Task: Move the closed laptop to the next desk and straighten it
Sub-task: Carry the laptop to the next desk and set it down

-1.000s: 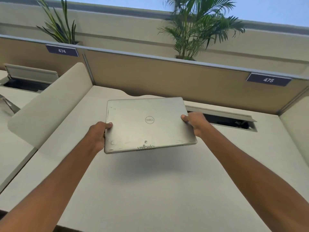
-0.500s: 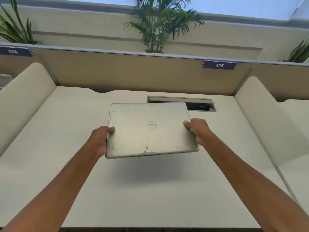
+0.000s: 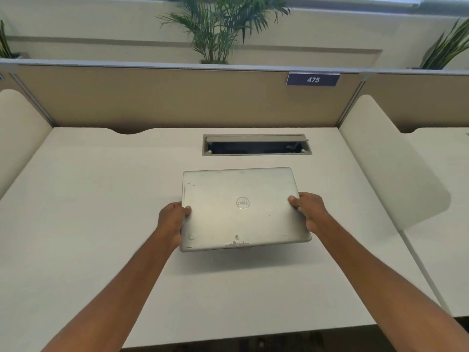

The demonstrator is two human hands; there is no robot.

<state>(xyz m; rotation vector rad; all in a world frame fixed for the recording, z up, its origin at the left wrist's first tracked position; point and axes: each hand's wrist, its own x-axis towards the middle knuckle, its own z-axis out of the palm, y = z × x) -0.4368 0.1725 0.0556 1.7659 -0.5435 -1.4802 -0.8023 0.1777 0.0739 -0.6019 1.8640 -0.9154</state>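
Note:
A closed silver laptop (image 3: 241, 209) with a round logo on its lid hangs a little above the white desk (image 3: 101, 199), over the desk's middle. Its shadow lies on the desktop below its near edge. My left hand (image 3: 172, 222) grips the laptop's left side and my right hand (image 3: 308, 212) grips its right side, thumbs on the lid. The laptop sits slightly skewed, its right near corner lower in the view.
An open cable tray (image 3: 256, 146) is set into the desk just beyond the laptop. A tan partition (image 3: 177, 97) with a sign "475" (image 3: 313, 79) backs the desk. Cream side dividers (image 3: 385, 161) stand left and right. Potted plants (image 3: 218, 26) rise behind.
The view has swung right so desk 475 is now centred. The laptop, held in both hands, has come down closer to the desktop, in front of the cable tray.

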